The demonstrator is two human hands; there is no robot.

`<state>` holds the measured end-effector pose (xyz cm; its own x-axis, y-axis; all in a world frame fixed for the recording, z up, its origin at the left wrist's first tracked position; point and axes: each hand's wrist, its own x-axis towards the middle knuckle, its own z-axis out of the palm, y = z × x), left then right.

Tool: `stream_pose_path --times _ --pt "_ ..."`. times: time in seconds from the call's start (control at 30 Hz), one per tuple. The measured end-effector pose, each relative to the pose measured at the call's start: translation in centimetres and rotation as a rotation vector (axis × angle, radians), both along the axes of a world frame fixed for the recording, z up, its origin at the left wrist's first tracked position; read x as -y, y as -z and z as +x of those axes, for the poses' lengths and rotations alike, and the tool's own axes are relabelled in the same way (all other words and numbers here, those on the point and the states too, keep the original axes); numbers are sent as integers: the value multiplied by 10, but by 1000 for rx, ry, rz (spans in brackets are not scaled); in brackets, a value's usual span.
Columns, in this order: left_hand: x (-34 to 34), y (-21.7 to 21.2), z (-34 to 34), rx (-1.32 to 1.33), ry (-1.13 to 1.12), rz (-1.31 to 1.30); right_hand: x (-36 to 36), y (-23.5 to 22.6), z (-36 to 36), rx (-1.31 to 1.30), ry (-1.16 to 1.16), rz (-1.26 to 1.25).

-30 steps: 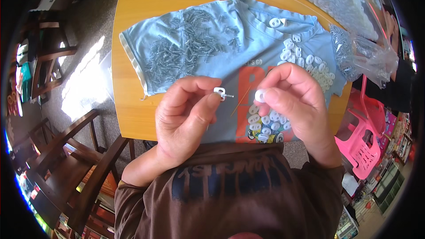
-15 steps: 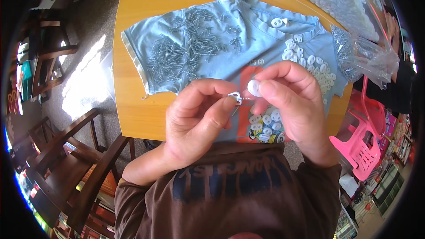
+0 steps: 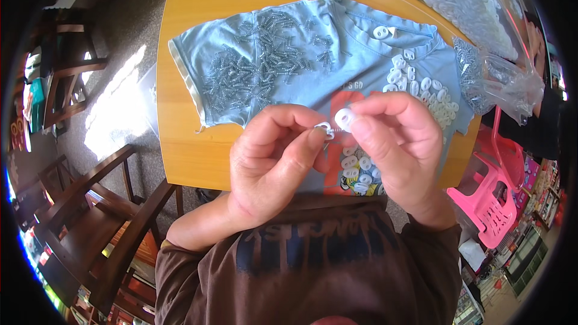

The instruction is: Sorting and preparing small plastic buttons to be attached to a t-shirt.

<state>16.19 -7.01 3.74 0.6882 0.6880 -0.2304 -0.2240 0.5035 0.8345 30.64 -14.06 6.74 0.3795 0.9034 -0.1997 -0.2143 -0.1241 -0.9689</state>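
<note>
My left hand [image 3: 271,162] pinches a small white plastic cord lock piece [image 3: 326,127] between thumb and forefinger. A thin metal spring [image 3: 337,130] sticks out of it to the right. Opposite, my right hand [image 3: 404,135] grips an oval white cord lock piece [image 3: 344,119] with a visible hole, close to the spring's free end. Below both hands lies a blue T-shirt [image 3: 355,63], spread flat. Many loose springs [image 3: 241,75] cover its left part. White pieces [image 3: 435,93] are scattered at its right, and more cord locks [image 3: 363,171] lie on the shirt between my forearms.
The shirt lies on a yellow wooden table [image 3: 198,162]. At the far right are a large clear bag of white pieces [image 3: 454,3] and a smaller bag of springs [image 3: 474,75]. A pink plastic chair [image 3: 490,195] stands right, dark wooden chairs [image 3: 111,222] left.
The oval piece in my right hand has tilted so its hole shows, and it sits slightly nearer the spring. My left hand has shifted a little to the right.
</note>
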Motion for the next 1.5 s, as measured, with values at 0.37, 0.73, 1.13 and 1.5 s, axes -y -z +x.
stream_pose_path --times 0.37,0.73,1.13,1.5 --pt "2 -1 1 76 33 -39 -2 10 -6 427 53 182" --pt "3 -1 2 76 29 -28 -3 16 -6 437 82 196" --pt "3 -3 0 48 18 -1 -3 19 -7 360 90 209" --pt "4 -1 -1 3 -39 23 -4 13 -6 257 135 152"
